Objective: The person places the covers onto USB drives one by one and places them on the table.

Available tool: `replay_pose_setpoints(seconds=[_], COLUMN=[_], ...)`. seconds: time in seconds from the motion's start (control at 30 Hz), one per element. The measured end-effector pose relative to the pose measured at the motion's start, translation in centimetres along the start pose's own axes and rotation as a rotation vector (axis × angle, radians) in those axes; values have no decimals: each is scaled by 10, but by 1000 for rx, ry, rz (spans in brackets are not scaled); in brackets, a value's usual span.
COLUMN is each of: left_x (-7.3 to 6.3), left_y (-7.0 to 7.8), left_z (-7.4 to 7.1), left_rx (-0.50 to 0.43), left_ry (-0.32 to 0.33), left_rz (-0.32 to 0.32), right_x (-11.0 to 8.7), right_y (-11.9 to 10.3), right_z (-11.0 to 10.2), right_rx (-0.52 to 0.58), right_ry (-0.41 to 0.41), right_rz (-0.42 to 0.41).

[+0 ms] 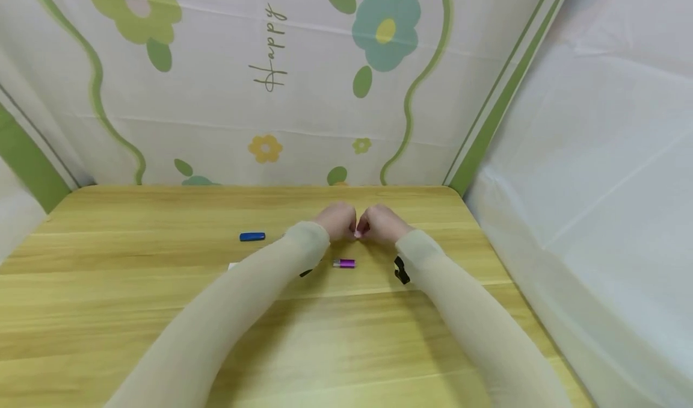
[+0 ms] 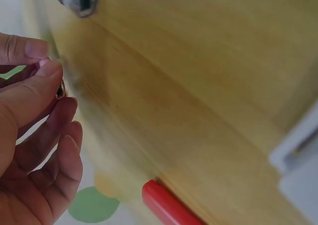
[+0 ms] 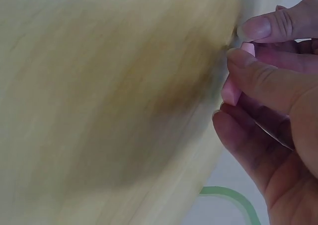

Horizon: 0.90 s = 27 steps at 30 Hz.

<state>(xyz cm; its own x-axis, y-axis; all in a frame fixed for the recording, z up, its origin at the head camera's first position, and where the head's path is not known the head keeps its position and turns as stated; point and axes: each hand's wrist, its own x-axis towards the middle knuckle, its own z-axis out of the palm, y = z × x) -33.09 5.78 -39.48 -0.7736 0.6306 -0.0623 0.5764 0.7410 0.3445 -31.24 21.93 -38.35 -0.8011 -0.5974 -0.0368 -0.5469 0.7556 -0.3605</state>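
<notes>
My left hand [image 1: 338, 220] and right hand [image 1: 382, 222] meet over the back part of the wooden table, fingertips close together. Between them is a small pink stick [image 3: 231, 90] with angled ends, pinched by the right thumb and fingers. From the other side, my left thumb and fingers also pinch the pink piece [image 2: 43, 62]; a dark, metal-edged end shows just below the thumb tip. Most of it is hidden by fingers. Nearer me on the table lies a purple USB stick [image 1: 346, 263] with a clear end.
A blue stick [image 1: 252, 236] lies left of the hands. A white object [image 1: 233, 265] peeks out beside the left sleeve. The left wrist view shows a red stick [image 2: 171, 205] and a white piece [image 2: 303, 185]. Behind the table [image 1: 346, 348] hangs a flowered cloth [image 1: 216, 95].
</notes>
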Motion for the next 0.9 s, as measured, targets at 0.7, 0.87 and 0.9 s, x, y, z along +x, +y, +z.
replay_pose_setpoints(seconds=[0.7,0.87,0.9], left_x=[1,2,3], left_y=[2,4,4], left_z=[6,7,7], left_rx=[21,55,50], left_ry=[55,60,57], left_rz=[-11,-11,-15], right_x=[14,16,16], right_y=[1,-1,-1], right_z=[9,7,7], right_rx=[-42,-48,-48], right_ry=[-27,-39,-43], right_rz=[155,222,225])
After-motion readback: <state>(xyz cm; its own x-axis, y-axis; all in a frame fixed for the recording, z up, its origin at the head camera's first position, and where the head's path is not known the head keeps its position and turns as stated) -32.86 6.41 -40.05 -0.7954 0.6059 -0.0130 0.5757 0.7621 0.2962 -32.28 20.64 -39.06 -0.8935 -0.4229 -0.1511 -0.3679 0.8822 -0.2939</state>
